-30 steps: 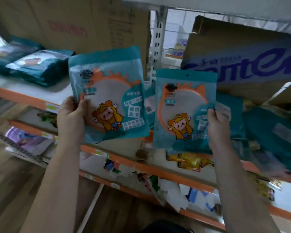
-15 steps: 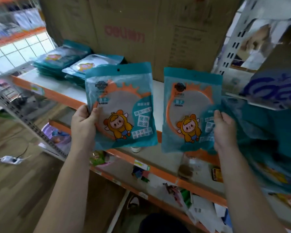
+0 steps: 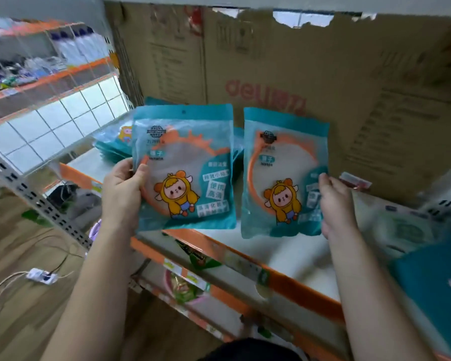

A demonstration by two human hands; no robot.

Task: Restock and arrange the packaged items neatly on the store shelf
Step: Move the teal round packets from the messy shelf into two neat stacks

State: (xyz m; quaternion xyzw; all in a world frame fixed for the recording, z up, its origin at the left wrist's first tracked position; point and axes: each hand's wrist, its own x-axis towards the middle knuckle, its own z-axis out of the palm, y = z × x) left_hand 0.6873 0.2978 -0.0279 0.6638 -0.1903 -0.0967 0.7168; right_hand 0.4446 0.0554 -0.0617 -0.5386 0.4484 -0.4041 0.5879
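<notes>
The left hand (image 3: 123, 188) grips one teal packet (image 3: 184, 168) by its edge; the right hand (image 3: 336, 204) pinches a second packet (image 3: 284, 173); two in all, upright above the shelf (image 3: 300, 261); the step looks like carrying; next, probably lay them squarely on the stack (image 3: 111, 148) behind, whose count is unclear.

Two held teal packets (image 3: 184, 165) (image 3: 284, 175), one cardboard carton (image 3: 310, 63).

Bare left hand (image 3: 122, 190), bare right hand (image 3: 337, 204)
</notes>
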